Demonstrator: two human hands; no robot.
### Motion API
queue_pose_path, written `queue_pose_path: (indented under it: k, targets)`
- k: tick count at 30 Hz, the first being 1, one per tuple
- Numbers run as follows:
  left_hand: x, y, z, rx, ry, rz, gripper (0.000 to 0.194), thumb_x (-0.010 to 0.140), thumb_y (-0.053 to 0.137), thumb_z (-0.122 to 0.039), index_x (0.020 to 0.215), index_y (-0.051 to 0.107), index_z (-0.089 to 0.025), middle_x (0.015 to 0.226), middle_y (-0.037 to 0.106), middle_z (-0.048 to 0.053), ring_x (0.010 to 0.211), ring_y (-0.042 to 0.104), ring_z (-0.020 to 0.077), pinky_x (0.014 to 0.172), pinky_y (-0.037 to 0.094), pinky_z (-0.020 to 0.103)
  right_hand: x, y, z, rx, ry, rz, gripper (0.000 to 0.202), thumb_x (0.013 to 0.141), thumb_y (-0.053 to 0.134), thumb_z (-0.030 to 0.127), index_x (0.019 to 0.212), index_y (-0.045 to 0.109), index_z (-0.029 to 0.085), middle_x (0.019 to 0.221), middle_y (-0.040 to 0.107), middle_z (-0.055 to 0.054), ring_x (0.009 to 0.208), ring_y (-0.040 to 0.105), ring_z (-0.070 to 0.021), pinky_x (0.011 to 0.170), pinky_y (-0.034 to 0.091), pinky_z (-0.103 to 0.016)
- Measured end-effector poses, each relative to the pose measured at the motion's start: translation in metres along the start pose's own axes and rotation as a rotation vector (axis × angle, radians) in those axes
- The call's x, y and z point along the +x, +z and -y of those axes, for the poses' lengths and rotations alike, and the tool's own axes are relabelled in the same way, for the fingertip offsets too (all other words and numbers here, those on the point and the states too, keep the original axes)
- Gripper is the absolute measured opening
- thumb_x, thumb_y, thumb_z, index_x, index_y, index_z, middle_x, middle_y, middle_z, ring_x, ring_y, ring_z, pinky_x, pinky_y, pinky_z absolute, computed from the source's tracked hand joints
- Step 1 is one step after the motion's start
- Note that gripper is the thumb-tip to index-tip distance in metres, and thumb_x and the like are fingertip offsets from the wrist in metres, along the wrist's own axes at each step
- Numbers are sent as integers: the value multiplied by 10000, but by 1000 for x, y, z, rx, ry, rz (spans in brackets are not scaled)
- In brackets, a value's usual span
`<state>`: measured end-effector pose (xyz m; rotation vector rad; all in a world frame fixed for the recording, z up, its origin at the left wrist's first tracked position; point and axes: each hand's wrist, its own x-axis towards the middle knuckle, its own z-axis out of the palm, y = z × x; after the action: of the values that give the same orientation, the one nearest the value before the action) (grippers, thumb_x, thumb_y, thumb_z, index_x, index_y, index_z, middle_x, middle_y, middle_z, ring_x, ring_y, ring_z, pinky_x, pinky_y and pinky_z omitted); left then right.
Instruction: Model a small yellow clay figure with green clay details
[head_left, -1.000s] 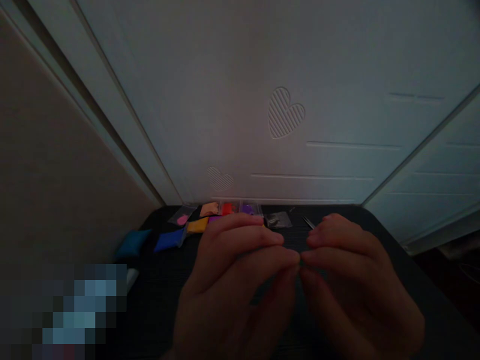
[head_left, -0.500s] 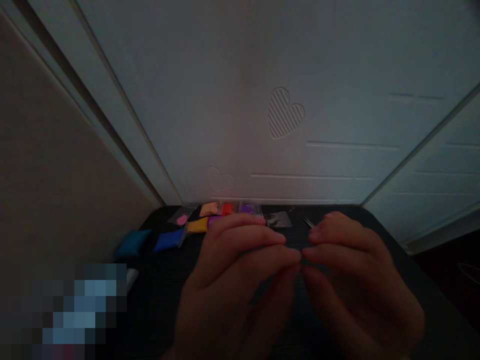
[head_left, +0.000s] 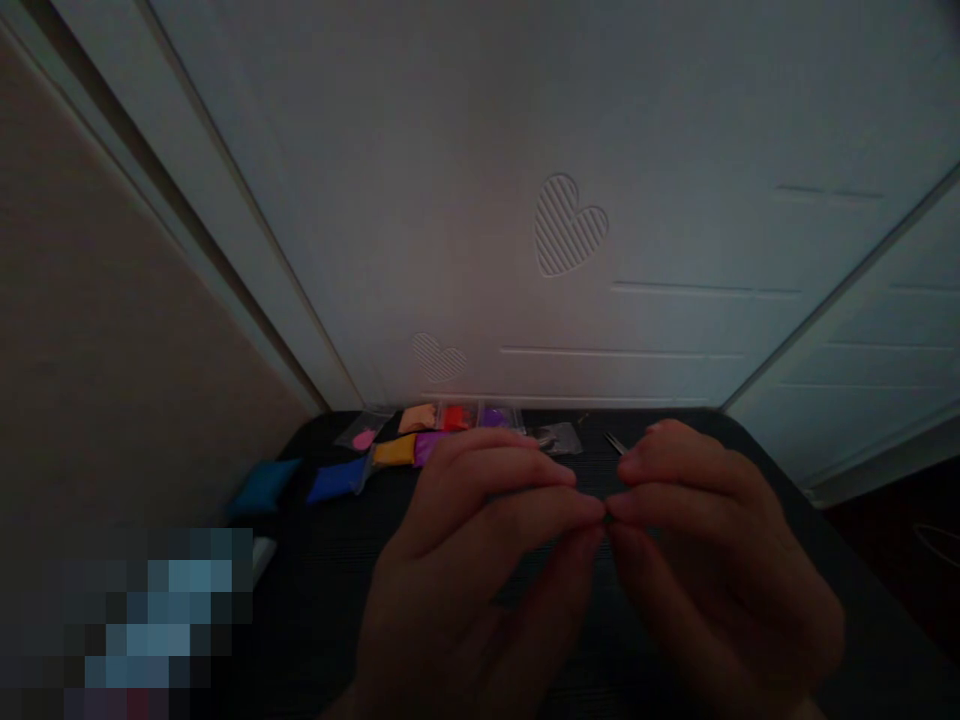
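The picture is very dim. My left hand (head_left: 480, 570) and my right hand (head_left: 720, 570) hover over a black table (head_left: 315, 620), with the thumb and finger tips of both meeting at one spot in the middle. The fingers are pinched close. Whatever may lie between them is too dark and too small to make out. Just behind the hands lies a row of small clay packets: pink (head_left: 364, 437), peach (head_left: 418, 417), red (head_left: 456, 415), purple (head_left: 493, 415), yellow (head_left: 394, 450) and blue (head_left: 337, 480).
A clear bag with dark contents (head_left: 556, 437) and a thin metal tool (head_left: 616, 443) lie behind my right fingers. A teal packet (head_left: 262, 485) sits at the table's left edge. A white panel with embossed hearts (head_left: 570, 225) stands behind the table.
Both hands stay almost in place. The fingertips have drawn slightly closer together and shifted a little up and to the right.
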<state>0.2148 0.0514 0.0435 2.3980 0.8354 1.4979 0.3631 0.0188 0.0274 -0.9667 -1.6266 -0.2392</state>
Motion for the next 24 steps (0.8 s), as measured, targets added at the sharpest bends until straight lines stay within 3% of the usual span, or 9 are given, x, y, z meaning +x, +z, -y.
queue_pose_path:
  k: [14, 24]
  targets:
    - [-1, 2, 1, 24, 33, -53, 212, 661, 587, -69, 792, 592, -234, 820, 609, -18, 848, 571, 147, 836, 484, 324, 5, 5, 6, 3, 32, -7, 166, 647, 564, 50, 766, 566, 166, 787, 586, -27, 789, 555, -162, 742, 451, -344]
    - [-2, 6, -2, 32, -11, -88, 207, 677, 581, -80, 810, 588, -238, 849, 609, -11, 856, 573, 156, 825, 492, 340, -1, 5, 5, 32, 57, -20, 183, 678, 564, 84, 835, 589, 173, 836, 596, -40, 818, 564, -188, 746, 457, -380]
